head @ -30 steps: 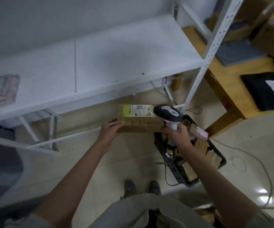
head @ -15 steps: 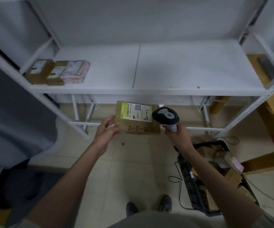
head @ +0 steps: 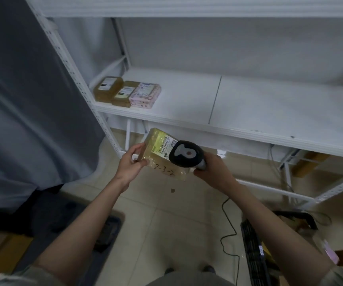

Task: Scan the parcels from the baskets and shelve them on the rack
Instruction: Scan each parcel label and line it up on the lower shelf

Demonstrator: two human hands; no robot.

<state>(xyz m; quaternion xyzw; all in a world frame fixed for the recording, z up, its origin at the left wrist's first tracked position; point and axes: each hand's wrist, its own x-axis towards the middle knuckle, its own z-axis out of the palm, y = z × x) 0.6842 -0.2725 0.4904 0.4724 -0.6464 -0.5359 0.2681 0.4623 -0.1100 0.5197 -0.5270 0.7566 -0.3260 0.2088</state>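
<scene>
- The left hand [head: 130,165] grips the left edge of a brown parcel [head: 162,156], thumb on its top face and fingers curled round the side.
- The right hand [head: 214,172] is closed round the handle of a black and grey barcode scanner [head: 187,154], whose head lies over the parcel's right part, just beside its pale yellow-green shipping label [head: 163,146].
- The parcel is held in the air in front of the white rack [head: 249,131], below the front edge of the middle shelf; "2-3-2" is handwritten on its near face.
- On that shelf, at the far left end, three parcels lie side by side and touching: a brown box [head: 107,88], a second brown box [head: 126,93] and a pink patterned package [head: 146,96].
- A black cable [head: 231,230] runs across the tiled floor [head: 166,223] below the right forearm.
- At lower right stands a black basket [head: 253,250]; its contents are too blurred to tell, apart from something pink [head: 330,252].
- A grey curtain [head: 28,100] hangs to the left of the rack, with a dark mat [head: 73,221] on the floor beneath it.
</scene>
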